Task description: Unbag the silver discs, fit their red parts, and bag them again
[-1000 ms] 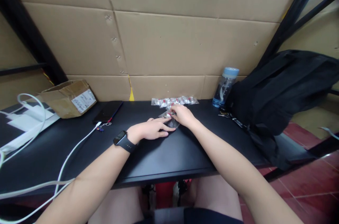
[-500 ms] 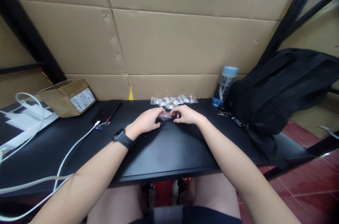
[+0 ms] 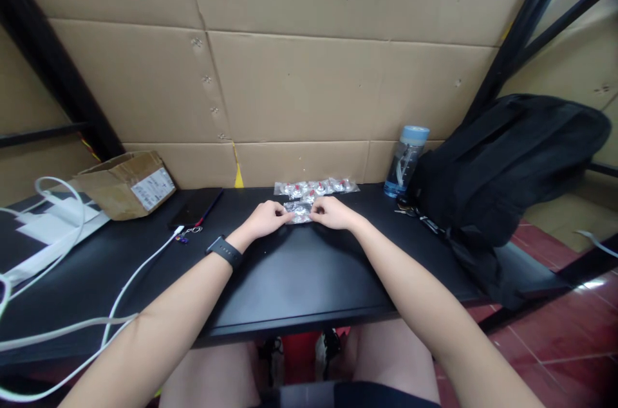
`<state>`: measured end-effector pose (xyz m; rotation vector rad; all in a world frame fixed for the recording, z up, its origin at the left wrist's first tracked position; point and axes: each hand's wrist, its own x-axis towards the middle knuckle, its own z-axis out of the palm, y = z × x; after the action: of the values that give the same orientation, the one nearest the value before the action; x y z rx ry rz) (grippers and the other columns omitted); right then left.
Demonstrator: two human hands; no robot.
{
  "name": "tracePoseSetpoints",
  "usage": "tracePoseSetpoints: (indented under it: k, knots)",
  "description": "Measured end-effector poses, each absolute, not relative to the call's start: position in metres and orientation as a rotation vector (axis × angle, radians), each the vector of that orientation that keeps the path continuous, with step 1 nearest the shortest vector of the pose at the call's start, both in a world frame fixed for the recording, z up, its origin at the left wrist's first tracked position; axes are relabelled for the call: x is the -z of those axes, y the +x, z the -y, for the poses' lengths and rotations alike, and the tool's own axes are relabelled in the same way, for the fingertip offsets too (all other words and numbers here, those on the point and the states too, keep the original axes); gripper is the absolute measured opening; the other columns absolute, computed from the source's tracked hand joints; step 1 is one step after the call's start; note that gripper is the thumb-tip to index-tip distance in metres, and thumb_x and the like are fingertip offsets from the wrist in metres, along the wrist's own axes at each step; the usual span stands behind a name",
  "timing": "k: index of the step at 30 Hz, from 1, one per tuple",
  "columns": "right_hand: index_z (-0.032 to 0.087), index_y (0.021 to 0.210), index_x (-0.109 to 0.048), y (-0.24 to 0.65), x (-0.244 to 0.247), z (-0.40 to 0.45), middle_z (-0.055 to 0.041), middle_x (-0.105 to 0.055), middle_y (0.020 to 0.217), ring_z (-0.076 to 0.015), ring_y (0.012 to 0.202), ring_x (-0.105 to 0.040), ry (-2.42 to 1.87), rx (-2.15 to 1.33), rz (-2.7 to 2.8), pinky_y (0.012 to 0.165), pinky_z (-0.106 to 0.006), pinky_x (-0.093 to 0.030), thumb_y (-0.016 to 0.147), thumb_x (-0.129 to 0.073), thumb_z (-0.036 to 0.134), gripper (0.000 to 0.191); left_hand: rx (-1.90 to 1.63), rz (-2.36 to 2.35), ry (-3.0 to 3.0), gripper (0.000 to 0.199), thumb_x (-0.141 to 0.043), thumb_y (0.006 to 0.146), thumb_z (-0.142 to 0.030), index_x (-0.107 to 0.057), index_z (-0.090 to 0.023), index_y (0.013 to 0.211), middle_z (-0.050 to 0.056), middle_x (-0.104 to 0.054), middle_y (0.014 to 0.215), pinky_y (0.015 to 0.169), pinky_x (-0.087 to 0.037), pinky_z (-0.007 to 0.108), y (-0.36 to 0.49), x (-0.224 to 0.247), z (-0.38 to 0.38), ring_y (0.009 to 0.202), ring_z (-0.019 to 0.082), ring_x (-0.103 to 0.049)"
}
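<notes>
A small clear plastic packet (image 3: pixel 300 212) with something shiny inside lies between my two hands on the black table. My left hand (image 3: pixel 266 217), with a dark watch on its wrist, pinches the packet's left end. At the right end, the fingers of my right hand (image 3: pixel 332 212) close on the same packet. Just behind it, against the cardboard wall, several similar clear packets (image 3: pixel 318 187) with silvery and red contents lie in a row.
On the left of the black table (image 3: pixel 299 279) are an open cardboard box (image 3: pixel 128 186), a dark phone (image 3: pixel 196 207), white cables (image 3: pixel 138 266) and white papers (image 3: pixel 53 224). To the right stand a blue-capped bottle (image 3: pixel 406 160), keys (image 3: pixel 405 207) and a black backpack (image 3: pixel 497 163).
Both hands have closed on the packet's ends, and more of the packet now shows flat between them. The camera view has shifted slightly.
</notes>
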<state>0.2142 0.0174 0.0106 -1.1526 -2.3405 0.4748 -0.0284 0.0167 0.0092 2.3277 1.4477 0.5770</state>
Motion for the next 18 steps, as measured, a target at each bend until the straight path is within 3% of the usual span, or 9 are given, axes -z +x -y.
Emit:
tracePoseSetpoints:
  k: [2, 5, 10, 14, 16, 18]
  knots:
    - [0.015, 0.072, -0.069, 0.216, -0.009, -0.019, -0.0013, -0.067, 0.072, -0.0131, 0.068, -0.058, -1.185, -0.499, 2.327, 0.068, -0.024, -0.04, 0.082, -0.069, 0.017, 0.01, -0.565, -1.49, 2.37, 0.04, -0.056, 0.09, -0.054, -0.071, -0.022, 0.07, 0.003, -0.075, 0.08, 0.072, -0.045, 0.03, -0.027, -0.008, -0.017, 0.079, 0.023, -0.068]
    - [0.015, 0.086, -0.07, 0.219, -0.008, -0.021, -0.0033, -0.069, 0.083, -0.0158, 0.076, -0.061, -1.126, -0.411, 2.267, 0.071, -0.026, -0.045, 0.077, -0.076, 0.019, 0.012, -0.575, -1.624, 2.491, 0.036, -0.059, 0.088, -0.052, -0.065, -0.022, 0.069, 0.005, -0.071, 0.08, 0.071, -0.043, 0.031, -0.024, -0.006, -0.015, 0.08, 0.024, -0.066]
    - [0.019, 0.101, -0.076, 0.218, -0.009, -0.018, -0.0078, -0.072, 0.113, -0.0228, 0.108, -0.065, -0.891, -0.339, 2.407, 0.099, -0.035, -0.046, 0.074, -0.078, 0.013, 0.029, -0.678, -1.615, 2.593, 0.018, -0.064, 0.086, -0.04, -0.062, -0.022, 0.089, 0.006, -0.07, 0.097, 0.078, -0.044, 0.034, -0.017, -0.004, -0.011, 0.093, 0.026, -0.063]
    - [0.022, 0.111, -0.075, 0.212, -0.007, -0.016, -0.0059, -0.076, 0.11, -0.0234, 0.104, -0.069, -1.026, -0.405, 2.426, 0.096, -0.035, -0.049, 0.079, -0.074, 0.012, 0.034, -0.637, -1.406, 2.63, 0.02, -0.056, 0.093, -0.044, -0.064, -0.027, 0.102, 0.001, -0.073, 0.106, 0.086, -0.042, 0.036, -0.017, -0.003, -0.009, 0.103, 0.025, -0.064]
    - [0.022, 0.111, -0.075, 0.211, -0.006, -0.016, -0.0053, -0.077, 0.108, -0.0226, 0.102, -0.07, -1.067, -0.411, 2.398, 0.094, -0.034, -0.049, 0.081, -0.07, 0.009, 0.033, -0.614, -1.361, 2.626, 0.026, -0.064, 0.089, -0.048, -0.064, -0.029, 0.106, 0.0, -0.074, 0.107, 0.089, -0.04, 0.037, -0.018, -0.003, -0.009, 0.105, 0.025, -0.065]
    - [0.022, 0.11, -0.074, 0.212, -0.005, -0.018, -0.0047, -0.077, 0.105, -0.0216, 0.1, -0.07, -1.062, -0.454, 2.361, 0.093, -0.033, -0.049, 0.082, -0.069, 0.009, 0.03, -0.626, -1.361, 2.609, 0.03, -0.069, 0.084, -0.041, -0.061, -0.03, 0.111, -0.002, -0.075, 0.105, 0.09, -0.039, 0.036, -0.02, -0.005, -0.009, 0.106, 0.025, -0.066]
